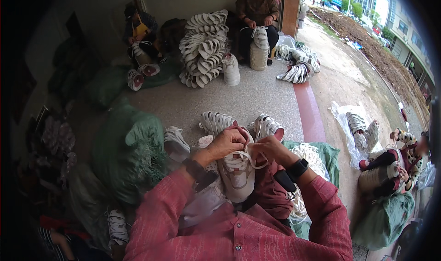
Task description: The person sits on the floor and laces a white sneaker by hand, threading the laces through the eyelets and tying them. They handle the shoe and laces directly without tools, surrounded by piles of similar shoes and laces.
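Note:
A white and beige shoe upper (239,180) stands in front of me, toe toward my body, with a white shoelace (251,162) across its eyelets. My left hand (229,141) is closed at the shoe's top, its fingertips pressed together; what they pinch is hidden. Close by on the right, my right hand (268,148) is closed on the shoelace, which hangs in a loose loop below the fingers. Just beyond my hands lie two rows of nested white shoe uppers, one at the left (219,122) and one at the right (268,127), showing reddish linings.
Green woven sacks (131,150) bulge at my left. White laces (308,157) lie on green sacking at my right. Stacked uppers (204,49) rise across the speckled floor. Seated people work at the back left (140,29), back centre (259,19) and far right (409,162).

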Tool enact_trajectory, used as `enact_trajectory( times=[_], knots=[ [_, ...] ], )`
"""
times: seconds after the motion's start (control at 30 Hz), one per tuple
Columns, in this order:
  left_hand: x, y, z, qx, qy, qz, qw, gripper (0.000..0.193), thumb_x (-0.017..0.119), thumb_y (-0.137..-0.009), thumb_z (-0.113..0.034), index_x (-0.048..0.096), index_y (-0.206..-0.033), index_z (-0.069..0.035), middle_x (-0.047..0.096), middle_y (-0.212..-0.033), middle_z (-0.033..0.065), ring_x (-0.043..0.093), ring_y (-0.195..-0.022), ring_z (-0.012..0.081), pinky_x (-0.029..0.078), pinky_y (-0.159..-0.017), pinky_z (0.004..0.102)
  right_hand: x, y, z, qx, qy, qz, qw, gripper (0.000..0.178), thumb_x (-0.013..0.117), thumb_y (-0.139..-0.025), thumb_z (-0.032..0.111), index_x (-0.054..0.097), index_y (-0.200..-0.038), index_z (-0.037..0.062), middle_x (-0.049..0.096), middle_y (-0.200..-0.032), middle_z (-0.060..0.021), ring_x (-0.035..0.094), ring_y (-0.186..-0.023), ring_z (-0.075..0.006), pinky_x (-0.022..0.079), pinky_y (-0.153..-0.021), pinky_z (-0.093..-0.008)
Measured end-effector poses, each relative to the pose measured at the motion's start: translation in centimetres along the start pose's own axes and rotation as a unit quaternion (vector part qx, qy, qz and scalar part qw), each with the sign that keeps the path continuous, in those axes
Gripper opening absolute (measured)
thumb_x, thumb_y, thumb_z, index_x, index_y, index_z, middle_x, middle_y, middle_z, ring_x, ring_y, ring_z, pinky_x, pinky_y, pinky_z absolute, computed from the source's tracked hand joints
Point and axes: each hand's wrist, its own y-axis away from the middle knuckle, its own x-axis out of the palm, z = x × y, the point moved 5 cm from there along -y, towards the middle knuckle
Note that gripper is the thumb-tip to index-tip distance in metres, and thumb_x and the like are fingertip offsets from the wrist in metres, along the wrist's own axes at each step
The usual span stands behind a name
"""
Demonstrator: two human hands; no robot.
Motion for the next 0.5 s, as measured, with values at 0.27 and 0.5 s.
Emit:
enact_trajectory(
  times=[0.27,0.5],
  knots=[
    [-0.9,-0.4,-0.5,0.108,-0.208,-0.015,0.972,0.005,0.069,-0.078,-0.006,0.066,-0.081,-0.004,0.064,-0.094,0.0085,0.063,-0.090,0.0247,0.049,-0.081,0.0331,-0.6,-1.9,0.9,0.000,-0.040,-0.026,0.999,0.019,0.072,-0.082,0.020,0.070,-0.096,0.0077,0.056,-0.117,-0.0065,0.054,-0.104,-0.0192,0.046,-0.087,-0.0320],
    [-9.8,1.0,-1.4,0.010,-0.411,-0.132,0.902,0.008,0.070,-0.077,-0.012,0.066,-0.081,-0.006,0.064,-0.086,0.0083,0.065,-0.081,0.0273,0.050,-0.070,0.0364,-0.6,-2.0,0.3,0.008,-0.045,-0.021,0.999,0.017,0.066,-0.086,0.023,0.071,-0.098,0.0121,0.059,-0.111,-0.0068,0.054,-0.102,-0.0194,0.043,-0.092,-0.0321]
  ],
)
